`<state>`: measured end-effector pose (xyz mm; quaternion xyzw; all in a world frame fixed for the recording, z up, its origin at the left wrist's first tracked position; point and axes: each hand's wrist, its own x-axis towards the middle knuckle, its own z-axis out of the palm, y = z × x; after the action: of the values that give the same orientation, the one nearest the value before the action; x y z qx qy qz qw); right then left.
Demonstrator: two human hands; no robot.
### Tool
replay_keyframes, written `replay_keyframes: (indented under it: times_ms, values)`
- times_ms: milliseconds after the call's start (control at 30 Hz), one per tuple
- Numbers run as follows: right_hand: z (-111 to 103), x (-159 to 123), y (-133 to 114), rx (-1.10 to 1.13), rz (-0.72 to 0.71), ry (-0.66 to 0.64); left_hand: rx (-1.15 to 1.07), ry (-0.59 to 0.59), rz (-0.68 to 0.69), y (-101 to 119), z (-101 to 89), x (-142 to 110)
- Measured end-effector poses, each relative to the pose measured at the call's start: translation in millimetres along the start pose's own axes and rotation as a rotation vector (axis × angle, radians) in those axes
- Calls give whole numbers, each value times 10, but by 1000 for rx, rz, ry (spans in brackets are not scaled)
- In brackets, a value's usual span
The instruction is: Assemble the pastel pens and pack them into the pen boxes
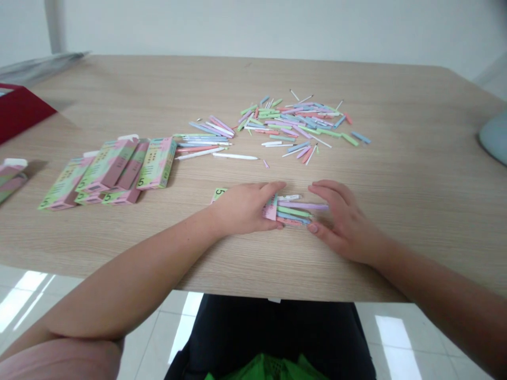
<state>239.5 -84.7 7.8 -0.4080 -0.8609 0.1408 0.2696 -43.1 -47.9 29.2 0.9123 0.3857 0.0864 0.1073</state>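
My left hand lies closed over a small pink and green box, gripping it by its sides on the table. Most of the box is hidden under that hand. Out of its right end stick several pens in white, purple, green, blue and coral. Just right of the pen ends is my right hand, its thumb and fingers apart. The thumb is close to the lower pens; whether it touches them I cannot tell.
Behind my hands lies a scattered heap of pastel pen parts. Left of it is a row of assembled pens. Several pink and green boxes are stacked at the left. A red object and a grey-blue rounded object stand at the sides.
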Motion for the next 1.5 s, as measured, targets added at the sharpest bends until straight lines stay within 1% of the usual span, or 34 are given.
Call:
replay_keyframes:
  times_ms: [67, 133, 200, 300, 367, 400, 433, 533, 600, 633, 700, 733, 800, 867, 933, 1000, 1067, 1167, 1267, 1333, 1400, 1500]
  values:
    - [88, 7, -28, 14, 64, 17, -1, 16, -7, 18, -4, -3]
    - [209, 18, -42, 116, 158, 29, -9, 36, -11, 42, -10, -5]
    - [351, 54, -76, 307, 248, 88, -22, 50, -13, 61, -15, -4]
    - [544, 194, -199, 668, 360, 239, -56, 63, -20, 68, -17, 2]
    - [604, 332, -307, 806, 385, 308, -96, 97, -16, 62, -21, 2]
    - [604, 402, -356, 830, 364, 304, -120, 122, -15, 57, -25, -3]
    - [587, 468, -395, 826, 314, 282, -145, 154, -17, 51, -30, -10]
    - [481, 612, -443, 671, 58, 193, -209, 286, -22, 20, -46, -45]
    - [429, 649, -424, 557, -69, 208, -238, 421, -3, -17, -50, -72]
    - [420, 650, -408, 528, -95, 240, -250, 500, 15, -40, -47, -82]
    - [435, 621, -374, 534, -96, 291, -291, 675, 51, -88, -34, -88]
    - [454, 596, -361, 556, -92, 282, -327, 759, 62, -108, -24, -84]
    - [499, 540, -353, 614, -95, 202, -421, 887, 66, -125, 3, -60]
    - [538, 502, -370, 642, -96, 86, -503, 943, 36, -107, 36, -26]
    - [560, 503, -407, 582, -77, 34, -541, 943, -2, -66, 71, 6]
    - [568, 540, -439, 476, -45, 61, -546, 921, -20, -32, 104, 26]
    - [564, 587, -446, 408, -6, 102, -518, 900, -2, -28, 134, 34]
    - [545, 627, -408, 367, 64, 111, -469, 880, 44, -76, 183, 45]
    - [529, 631, -368, 353, 131, 115, -533, 826, 66, -111, 244, 64]
    - [529, 632, -363, 361, 169, 135, -574, 812, 42, -92, 284, 75]
    - [531, 634, -372, 331, 175, 145, -574, 811, -3, -43, 314, 78]
    - [515, 628, -391, 274, 103, 88, -563, 767, -48, 38, 328, 68]
